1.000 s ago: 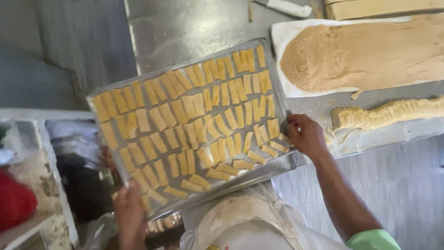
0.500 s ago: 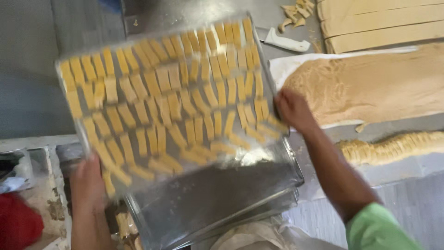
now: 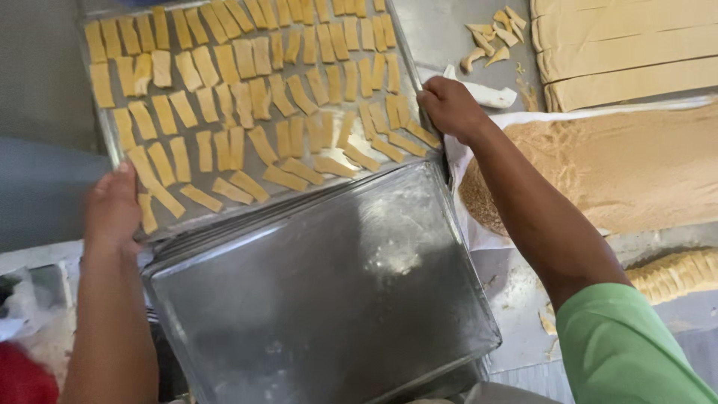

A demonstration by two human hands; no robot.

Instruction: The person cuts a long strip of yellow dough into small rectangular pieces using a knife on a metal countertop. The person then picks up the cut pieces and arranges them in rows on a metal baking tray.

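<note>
- The left hand (image 3: pixel 112 213) grips the near-left edge of the filled baking tray (image 3: pixel 112 142), thumb lying on top among the dough strips (image 3: pixel 247 82), the other fingers hidden beneath the rim.
- The right hand (image 3: pixel 449 108) is clamped on the tray's right edge, fingers curled over the rim.
- Over the last second the tray has swung up and away from the body; half a second ago it covered most of the stack, and now it sits higher in view.
- That lift exposes an empty metal tray (image 3: pixel 329 299) below, floury and bare, the top of a stack; the filled one is carried clear of it.
- Right of the hands lie a cloth with brown crumb (image 3: pixel 621 164), scored dough sheets (image 3: pixel 621 52), a white scraper (image 3: pixel 486 93), and a row of cut pieces (image 3: pixel 673 273).
</note>
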